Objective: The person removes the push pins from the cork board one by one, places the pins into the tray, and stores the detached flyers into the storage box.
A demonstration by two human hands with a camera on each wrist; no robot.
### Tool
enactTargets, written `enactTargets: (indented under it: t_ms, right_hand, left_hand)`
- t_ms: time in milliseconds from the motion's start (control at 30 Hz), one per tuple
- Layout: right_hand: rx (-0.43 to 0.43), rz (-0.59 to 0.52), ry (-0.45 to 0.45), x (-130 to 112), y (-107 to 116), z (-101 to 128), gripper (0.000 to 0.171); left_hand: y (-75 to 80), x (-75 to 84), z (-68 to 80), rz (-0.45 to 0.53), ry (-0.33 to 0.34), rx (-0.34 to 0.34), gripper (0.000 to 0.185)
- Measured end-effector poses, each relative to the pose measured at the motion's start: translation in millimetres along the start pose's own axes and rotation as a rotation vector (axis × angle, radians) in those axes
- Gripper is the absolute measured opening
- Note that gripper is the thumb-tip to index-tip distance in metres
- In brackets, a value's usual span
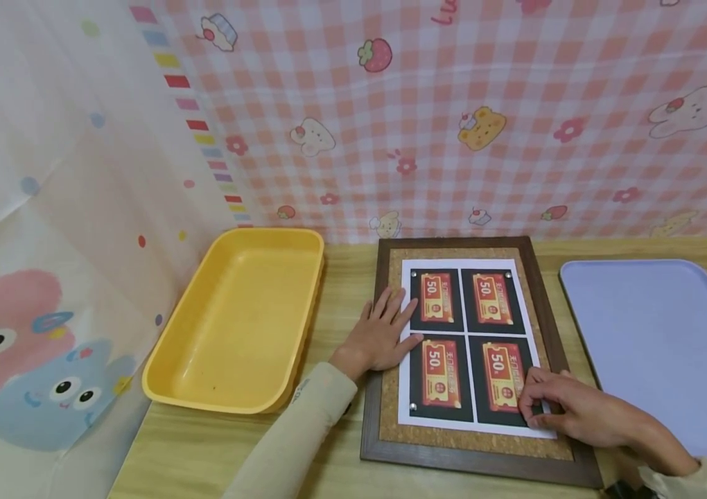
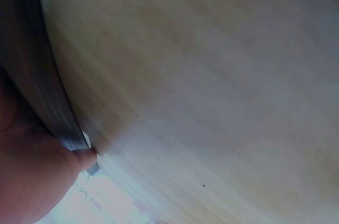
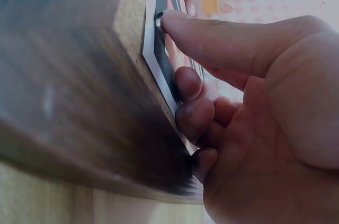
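A white printed sheet [image 1: 467, 334] with red coupon pictures on black panels lies on a cork board [image 1: 478, 442] in a dark wooden frame [image 1: 472, 469]. Silver thumbtacks show at its upper left [image 1: 413, 274], upper right [image 1: 507, 276] and lower left corners. My left hand [image 1: 380, 334] rests with fingers spread across the sheet's left edge and the cork. At the lower right corner is my right hand [image 1: 568, 405], its thumb pressing a silver thumbtack [image 3: 158, 22] onto the sheet. Its other fingers are curled, their tips against the sheet's edge and apart from the thumb.
A yellow tray [image 1: 235, 326] stands left of the board. To the right lies a pale purple tray [image 1: 659, 333]. Everything sits on a wood-grain table [image 1: 204, 450], with a pink checked cloth [image 1: 428, 83] hanging behind it.
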State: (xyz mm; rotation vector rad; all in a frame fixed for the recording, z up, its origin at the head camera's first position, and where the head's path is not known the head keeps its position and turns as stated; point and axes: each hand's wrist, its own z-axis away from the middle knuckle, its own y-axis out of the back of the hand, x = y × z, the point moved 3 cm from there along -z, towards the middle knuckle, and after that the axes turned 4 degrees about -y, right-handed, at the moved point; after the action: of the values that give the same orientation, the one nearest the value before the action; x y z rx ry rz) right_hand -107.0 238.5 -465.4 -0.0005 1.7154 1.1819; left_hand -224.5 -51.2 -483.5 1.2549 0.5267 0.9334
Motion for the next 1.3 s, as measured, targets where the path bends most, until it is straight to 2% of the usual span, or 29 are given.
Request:
enactTargets:
  t_ms: [167, 300, 400, 600, 833, 1067, 1300]
  right_hand:
    - [-0.008, 0.012, -0.002, -0.6, 0.8, 0.9, 0.017]
    - [-0.042, 0.021, -0.037, -0.6, 1.8, 1.8, 0.014]
    - [-0.077, -0.030, -0.039, 0.1, 2.8, 2.9, 0.010]
    - [-0.134, -0.211, 0.024, 1.4, 4.9, 2.4, 0.009]
    - [-0.135, -0.356, 0.054, 3.5, 1.7, 2.0, 0.014]
    - [-0.117, -0.378, 0.033, 4.0, 5.0, -1.8, 0.012]
    - [-0.114, -0.398, -0.032, 4.9, 10.5, -3.0, 0.009]
  left_hand:
    - [-0.7, 0.9, -0.7, 0.003, -0.005, 0.011, 0.070]
    - [-0.6, 0.7, -1.4, 0.004, 0.000, 0.005, 0.070]
    - [0.8, 0.6, -0.7, -0.010, 0.000, 0.008, 0.071]
    - [1.2, 0.0, 1.3, -0.035, 0.002, 0.005, 0.070]
    - [-1.7, -0.9, 0.1, -0.025, -0.006, -0.014, 0.070]
    - [-6.8, -7.3, -4.7, -0.006, 0.005, -0.021, 0.070]
    - [1.3, -1.1, 2.3, -0.020, -0.009, -0.005, 0.071]
